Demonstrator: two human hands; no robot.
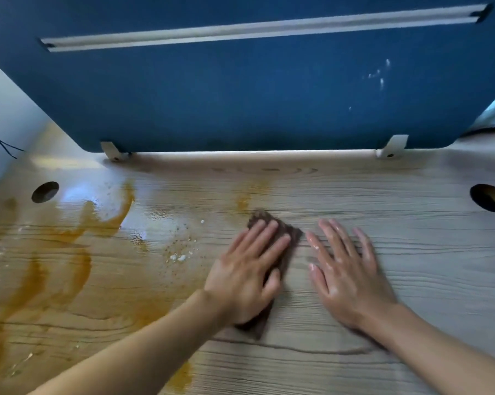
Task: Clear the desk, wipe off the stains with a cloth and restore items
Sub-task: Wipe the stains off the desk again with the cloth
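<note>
My left hand [246, 272] pressed flat, fingers spread, on the brown cloth [290, 238] mid-counter [426, 238]. My right hand [346, 272] lay spread on bare wood just beside it, holding nothing. Clearing looked done. Orange stains [69, 252] and crumbs [178, 256] on the left were unwiped; restoring not yet started.

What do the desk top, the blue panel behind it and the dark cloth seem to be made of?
Desk top: wood or wood-look laminate; long grain lines, glossy where wet. Blue panel: likely felt or fabric covering; matte, no glare. Cloth: dark brown textile with a bumpy, waffle-like weave, pressed flat under the left hand.
</note>
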